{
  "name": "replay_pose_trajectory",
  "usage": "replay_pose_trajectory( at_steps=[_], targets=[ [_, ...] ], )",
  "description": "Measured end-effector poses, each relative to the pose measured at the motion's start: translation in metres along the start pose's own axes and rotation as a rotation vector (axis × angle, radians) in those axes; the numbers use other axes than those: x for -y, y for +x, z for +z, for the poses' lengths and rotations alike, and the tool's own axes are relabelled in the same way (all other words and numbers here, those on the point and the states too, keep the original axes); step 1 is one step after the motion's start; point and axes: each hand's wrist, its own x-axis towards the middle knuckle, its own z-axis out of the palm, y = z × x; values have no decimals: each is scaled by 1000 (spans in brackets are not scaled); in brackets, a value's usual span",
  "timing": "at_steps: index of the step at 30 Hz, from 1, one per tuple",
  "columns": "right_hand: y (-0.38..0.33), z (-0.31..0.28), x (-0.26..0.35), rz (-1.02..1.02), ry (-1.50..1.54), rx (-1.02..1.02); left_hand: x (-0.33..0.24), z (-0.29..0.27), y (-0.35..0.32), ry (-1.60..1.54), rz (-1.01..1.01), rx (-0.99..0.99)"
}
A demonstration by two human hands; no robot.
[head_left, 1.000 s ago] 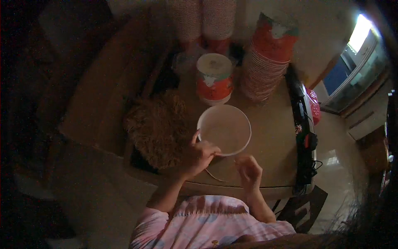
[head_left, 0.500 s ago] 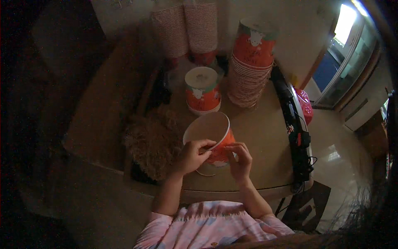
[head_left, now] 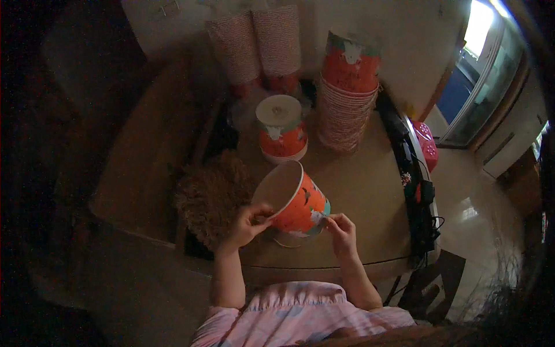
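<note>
A paper bucket (head_left: 303,205), orange with white and dark figures and a green band at its base, is tilted over the table's near part, its open mouth toward the upper left. My left hand (head_left: 247,225) closes on the rim at the lower left, thumb and fingers pressed together. My right hand (head_left: 341,230) pinches the bucket by its base edge on the right. Below the bucket a thin pale cord (head_left: 287,244) shows as a curve; where its ends go is hidden. Left of it lies a shaggy heap of brown cords (head_left: 211,196).
Behind the held bucket stands an upturned bucket (head_left: 282,130) of the same kind. Tall nested stacks of buckets rise at the back right (head_left: 347,113) and back left (head_left: 234,52). Black cables and a plug (head_left: 426,194) run along the table's right edge, beside a red stool (head_left: 425,144).
The bucket has turned and tipped, so more of its orange side and green base shows. My left hand has shifted left and down along the rim; my right hand has moved to the base.
</note>
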Motion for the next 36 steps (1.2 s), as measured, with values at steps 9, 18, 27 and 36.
replay_pose_trajectory(
  at_steps=[9, 18, 27, 36],
  targets=[
    [-23, 12, 2, -433, -461, 72, -11, 10, -5, 192, 14, -62],
    [-24, 25, 3, -53, 151, -243, -37, 55, 24, 339, 26, -193],
    [-33, 62, 55, -153, 138, -211, -50, 76, 57, 102, -99, 60],
    [-34, 35, 54, -735, -835, -103, -54, 111, 75, 249, -50, 99]
  ],
)
